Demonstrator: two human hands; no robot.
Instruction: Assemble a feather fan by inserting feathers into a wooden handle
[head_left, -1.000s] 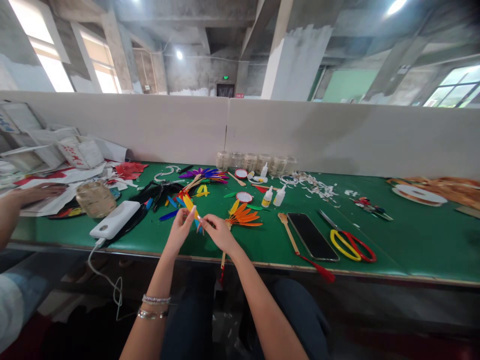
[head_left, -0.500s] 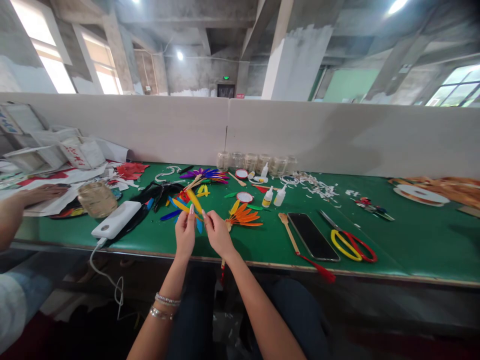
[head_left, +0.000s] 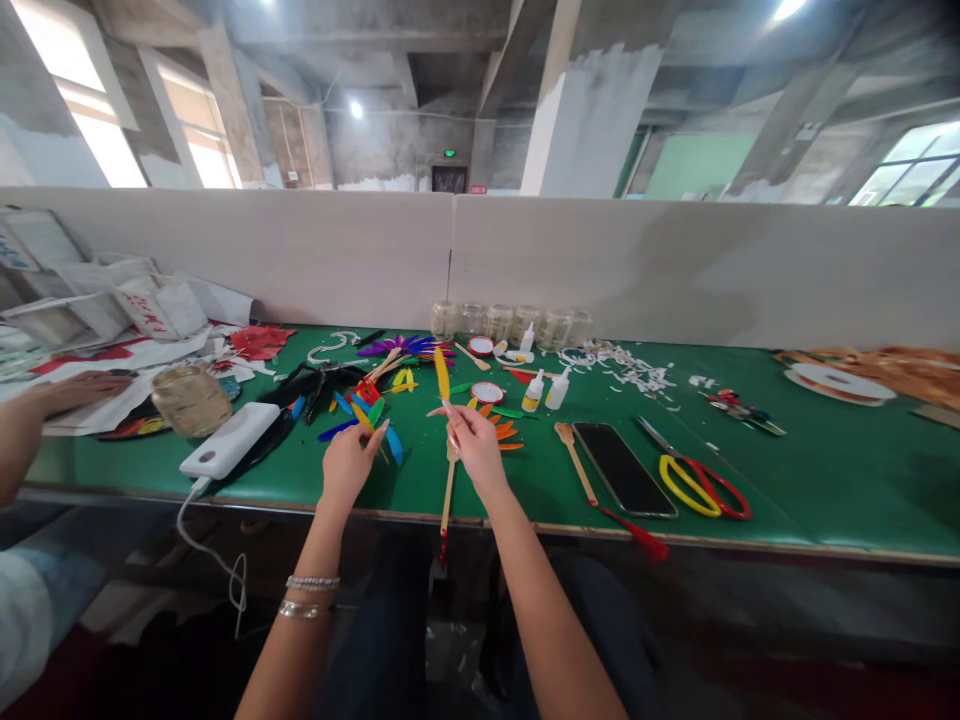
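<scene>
1. and here we are over the green tabletop (head_left: 847, 480): the left hand (head_left: 346, 465) and right hand (head_left: 476, 450) are well apart, neither clamped on anything you can clearly make out.
2. the right fingertips (head_left: 454, 418) are pinched together beside a long yellow feather (head_left: 442, 372), and it's hard to tell whether they're gripping anything.
3. just below sits a wooden stick (head_left: 448, 500) with a red end, lying by the orange feather fan (head_left: 502, 430), which is partly hidden behind the right hand.
4. the left hand is open, fingers reaching toward the loose feathers (head_left: 375, 425) in blue, green and yellow; contact can't be confirmed from this angle.
5. off to the side: a power bank (head_left: 229, 440), glue bottles (head_left: 546, 393), a row of glass jars (head_left: 506, 323), a phone (head_left: 624, 470) and scissors (head_left: 701, 487).
6. a co-worker's hand (head_left: 75, 393) rests on white paper (head_left: 97, 410), well clear of the action.
7. the risk to watch: one careless sweep of the left hand could scatter those light feathers, and a nudge could roll the stick over the near edge.
</scene>
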